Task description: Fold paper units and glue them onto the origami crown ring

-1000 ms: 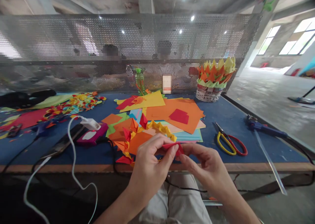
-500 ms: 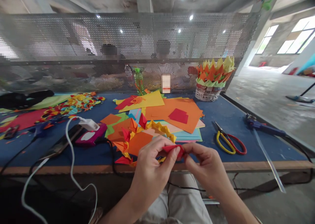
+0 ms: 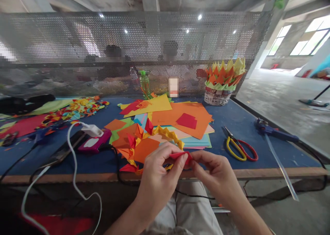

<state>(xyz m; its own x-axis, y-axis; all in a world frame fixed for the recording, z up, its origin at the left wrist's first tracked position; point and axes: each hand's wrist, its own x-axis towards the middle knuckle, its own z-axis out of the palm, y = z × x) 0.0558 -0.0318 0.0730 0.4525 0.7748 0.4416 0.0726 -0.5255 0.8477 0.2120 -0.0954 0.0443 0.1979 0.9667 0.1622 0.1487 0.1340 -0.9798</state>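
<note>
Right hand: its thumb has shifted slightly toward the outer end of the small folded red paper (image 3: 180,155) since the earliest frame; the bare right hand (image 3: 216,169) now pinches that end between thumb and index finger.
Left hand: the bare left hand (image 3: 160,173) has barely moved, and grips the same paper between thumb and fingers, the thumb laid over its near face.
Folded red paper: held by both hands just above the near edge of the blue-topped table (image 3: 213,159); the fingers hide part of it.
Yellow folded-paper chain: the curved chain (image 3: 168,133) lies just beyond the left hand, with pointed red and orange folded pieces (image 3: 149,126) along its left part.
Paper sheets: a large orange sheet (image 3: 160,117) bears small dark-red pieces (image 3: 187,120); a yellow sheet (image 3: 161,103) lies behind, and pale blue sheets show beneath.
Scissors: red-and-yellow-handled scissors (image 3: 235,147) rest right of the sheets, tips pointing away.
Glue gun: the blue glue gun (image 3: 278,133) lies farther right, beside a long clear stick (image 3: 282,169) reaching past the table edge.
Basket: a round whitish basket (image 3: 218,96), rimmed with green, orange and yellow paper points, stands at the back right.
Left side: a magenta box (image 3: 95,142) touches a white plug adapter (image 3: 92,130); colourful paper scraps (image 3: 79,109) lie behind.
</note>
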